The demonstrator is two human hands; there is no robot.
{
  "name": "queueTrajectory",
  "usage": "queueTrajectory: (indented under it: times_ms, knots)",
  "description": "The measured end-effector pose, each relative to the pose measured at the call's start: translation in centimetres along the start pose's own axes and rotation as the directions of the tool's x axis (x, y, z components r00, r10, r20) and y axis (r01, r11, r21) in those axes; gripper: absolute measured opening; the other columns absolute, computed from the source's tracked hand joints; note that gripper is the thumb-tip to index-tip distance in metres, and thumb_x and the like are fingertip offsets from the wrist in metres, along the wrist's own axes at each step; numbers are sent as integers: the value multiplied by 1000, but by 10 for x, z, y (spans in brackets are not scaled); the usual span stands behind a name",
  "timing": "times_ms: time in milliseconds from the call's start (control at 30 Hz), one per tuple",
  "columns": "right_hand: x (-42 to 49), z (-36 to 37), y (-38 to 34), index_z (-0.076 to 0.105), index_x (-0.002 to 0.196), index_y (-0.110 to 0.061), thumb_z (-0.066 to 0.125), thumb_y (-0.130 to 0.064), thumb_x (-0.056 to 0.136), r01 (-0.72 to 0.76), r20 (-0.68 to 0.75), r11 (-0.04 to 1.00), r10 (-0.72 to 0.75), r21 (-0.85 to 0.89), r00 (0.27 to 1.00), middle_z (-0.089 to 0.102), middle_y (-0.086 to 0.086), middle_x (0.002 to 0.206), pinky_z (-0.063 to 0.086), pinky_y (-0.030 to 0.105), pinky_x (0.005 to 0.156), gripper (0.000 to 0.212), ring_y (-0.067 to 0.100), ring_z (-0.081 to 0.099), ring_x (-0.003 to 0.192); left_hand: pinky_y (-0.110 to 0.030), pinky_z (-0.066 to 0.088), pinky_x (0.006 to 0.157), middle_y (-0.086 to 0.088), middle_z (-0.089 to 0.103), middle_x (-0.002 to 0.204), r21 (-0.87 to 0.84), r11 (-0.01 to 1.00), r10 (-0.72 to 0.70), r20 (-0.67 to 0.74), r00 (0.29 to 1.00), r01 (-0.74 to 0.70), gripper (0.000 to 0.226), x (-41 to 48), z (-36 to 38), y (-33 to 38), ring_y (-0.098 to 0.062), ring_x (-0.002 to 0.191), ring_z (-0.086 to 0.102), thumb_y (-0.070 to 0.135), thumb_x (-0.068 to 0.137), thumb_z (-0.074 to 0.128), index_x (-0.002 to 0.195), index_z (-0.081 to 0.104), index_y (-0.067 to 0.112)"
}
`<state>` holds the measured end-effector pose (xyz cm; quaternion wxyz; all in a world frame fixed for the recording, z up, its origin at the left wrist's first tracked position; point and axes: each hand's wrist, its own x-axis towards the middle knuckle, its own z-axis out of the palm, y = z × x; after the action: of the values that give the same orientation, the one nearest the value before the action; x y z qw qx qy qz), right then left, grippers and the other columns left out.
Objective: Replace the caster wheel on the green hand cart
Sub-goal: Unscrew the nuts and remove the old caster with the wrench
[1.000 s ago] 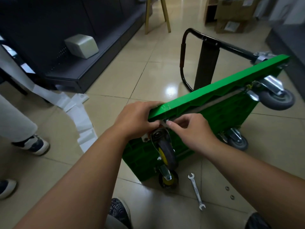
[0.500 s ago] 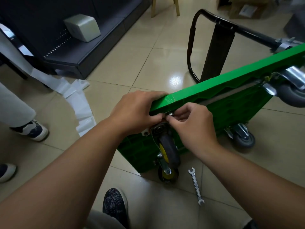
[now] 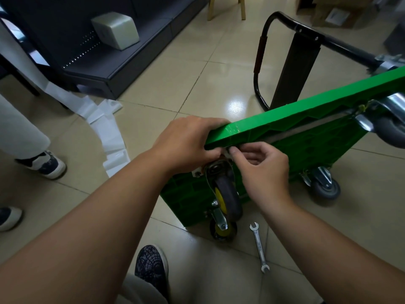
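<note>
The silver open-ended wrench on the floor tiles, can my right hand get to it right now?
Probably yes. The silver open-ended wrench lies uncovered on the floor tile. The right hand pinches a small metal part at the green cart, so it would have to let go first.

Left hand [image 3: 188,143] fingers curled, gripping; right hand [image 3: 263,170] fingers bent, seemingly pinching thumb-to-forefinger.

Even indoor light, glare on floor tiles [image 3: 236,105], edges perhaps slightly warped
</note>
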<state>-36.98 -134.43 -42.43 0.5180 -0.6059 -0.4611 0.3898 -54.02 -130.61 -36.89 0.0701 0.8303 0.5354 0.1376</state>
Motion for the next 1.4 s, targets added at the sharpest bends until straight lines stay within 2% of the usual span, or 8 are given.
queueTrajectory:
  times_ms: [100,200,333,467,700,900,1167,1400]
  knots:
    - [-3,5,4,73,81,-15,85,-24,79,-53,3,998,53,-29,999,72,-7,68,48,10,55,15,-1,68,61,-35,49,77,7,74,116,-4,1000,6,-7,1000,-6,62,-1,0,0,-22,102,66,42,86,71,145,53,40]
    - [-5,6,4,73,80,-15,85,-22,79,-29,-13,999,28,-44,1000,71,-8,67,47,9,54,15,-3,67,59,-34,47,76,6,75,114,-5,1000,12,-14,1000,-13,60,-1,-1,0,-23,100,66,42,85,70,144,55,41]
    - [-5,5,2,72,79,-16,87,-23,77,1,-28,997,-3,-75,1000,71,-10,66,47,10,53,16,-3,67,59,-37,50,80,7,74,118,0,1000,14,-8,1000,-14,60,-1,-1,0,-23,103,67,43,86,69,144,54,42]
    - [-4,3,1,71,80,-16,87,-19,77,11,-1,999,-11,-36,1000,72,-8,70,50,11,57,17,0,69,63,-36,49,78,6,74,116,-4,1000,14,-9,1000,-14,61,-1,-1,0,-23,102,66,42,86,70,144,54,41]
    - [-6,2,2,74,80,-17,81,-24,84,70,-20,998,-70,8,997,73,-9,70,50,12,57,11,2,70,64,-38,51,81,7,74,118,-5,1000,14,-12,1000,-14,61,-1,-1,0,-22,103,66,42,86,68,145,53,41]
    - [-5,7,3,69,86,-18,86,-16,78,64,-38,997,-63,40,997,72,-4,75,52,15,60,19,6,69,66,-41,53,80,6,74,116,-16,1000,27,-20,999,-27,59,-1,-1,0,-22,102,67,43,85,68,143,55,40]
    - [-6,11,8,68,82,-17,86,-21,79,-2,-48,998,5,62,999,72,-5,71,51,14,58,18,5,69,64,-41,53,83,6,73,121,-14,1000,19,-12,1000,-19,61,0,-1,-1,-24,106,67,42,85,69,145,54,40]
    - [-6,8,9,65,80,-22,85,-18,79,86,-35,996,-86,-11,996,71,-6,73,52,15,59,20,4,68,64,-37,52,81,7,73,119,-7,1000,10,-20,1000,-10,62,0,1,-2,-21,105,66,41,86,70,146,53,40]
